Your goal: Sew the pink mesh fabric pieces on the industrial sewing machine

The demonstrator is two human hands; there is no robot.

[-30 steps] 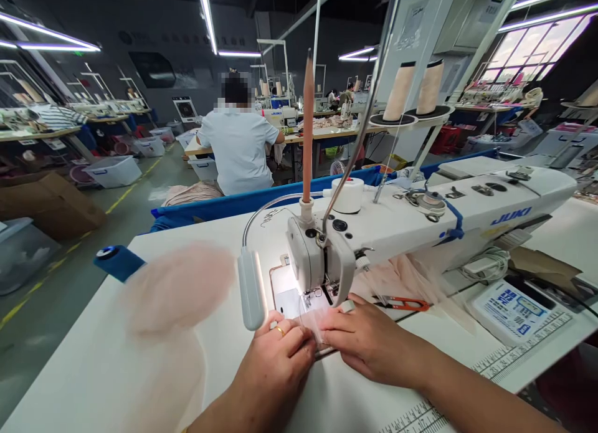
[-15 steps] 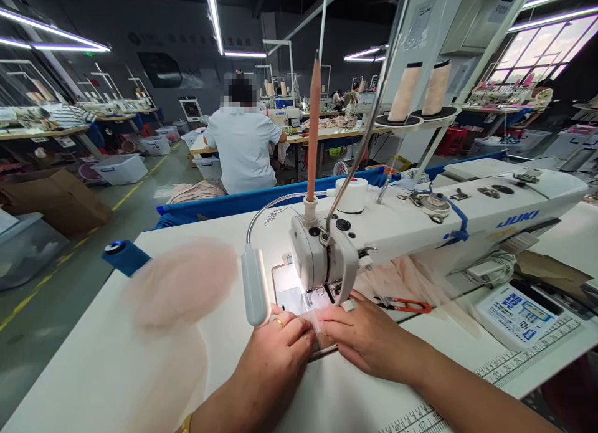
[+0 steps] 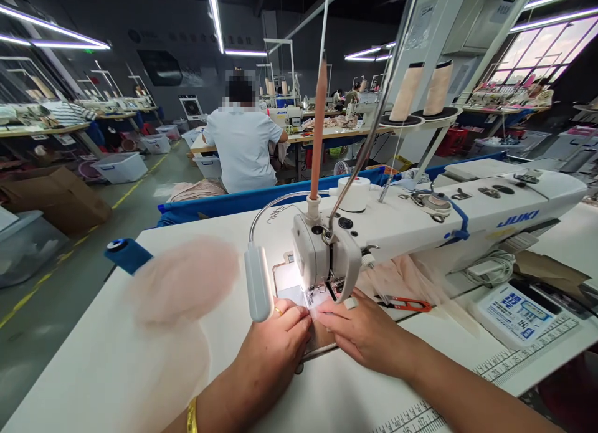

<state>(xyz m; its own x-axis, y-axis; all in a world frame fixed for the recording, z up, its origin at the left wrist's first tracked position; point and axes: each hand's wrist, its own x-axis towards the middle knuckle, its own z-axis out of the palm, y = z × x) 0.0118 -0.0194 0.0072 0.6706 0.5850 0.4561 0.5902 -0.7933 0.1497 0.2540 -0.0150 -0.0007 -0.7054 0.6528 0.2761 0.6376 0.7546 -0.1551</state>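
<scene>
My left hand (image 3: 279,338), with a ring and a gold bracelet, is closed at the fingertips on a thin sheer fabric (image 3: 313,312) just in front of the presser foot (image 3: 310,293). From the other side my right hand (image 3: 367,333) pinches the same fabric, its fingertips close to the left ones. Above both hands stands the head of a white sewing machine (image 3: 314,255). A lit lamp (image 3: 258,283) on a bent neck hangs by my left fingers. Pale pink tulle (image 3: 187,283) lies on the table to the left. Fingers hide most of the gripped fabric.
Orange-handled thread snips (image 3: 406,304) lie right of my right hand, near more pink tulle (image 3: 411,277). A white box (image 3: 516,314) sits farther right. A blue thread cone (image 3: 127,256) is at the left edge. Ahead, a person (image 3: 243,140) sits at another table.
Both hands have shifted slightly forward, nearer the presser foot, with the sheer fabric still between their fingers. More of the left bracelet shows. The tulle on the left looks nearly unchanged.
</scene>
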